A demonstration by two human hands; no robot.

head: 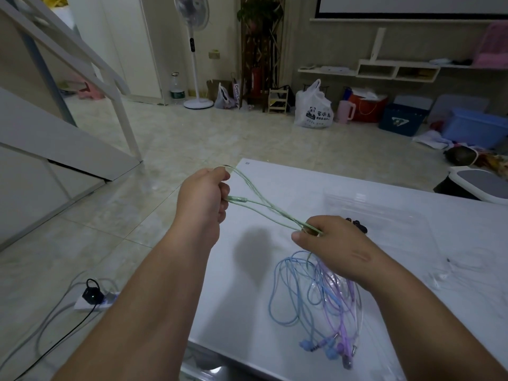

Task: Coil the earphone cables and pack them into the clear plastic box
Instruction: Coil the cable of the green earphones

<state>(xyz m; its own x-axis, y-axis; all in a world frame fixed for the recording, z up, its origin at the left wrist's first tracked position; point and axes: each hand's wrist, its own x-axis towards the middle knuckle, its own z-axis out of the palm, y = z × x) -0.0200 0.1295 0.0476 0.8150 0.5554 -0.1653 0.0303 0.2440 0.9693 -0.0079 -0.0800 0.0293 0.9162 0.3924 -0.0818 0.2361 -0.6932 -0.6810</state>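
Observation:
A green earphone cable is stretched in loops between my two hands above the white table. My left hand grips one end of the loops at the table's left edge. My right hand pinches the other end over the table's middle. Below my right hand a blue earphone cable and a purple earphone cable lie tangled on the table. The clear plastic box stands behind my right hand, with a black earphone inside. A white earphone cable lies at the right.
The table's left edge drops to a tiled floor, where a white power strip with a black plug and cables lies. A standing fan, bags and storage boxes line the far wall. A bin with a grey lid stands right of the table.

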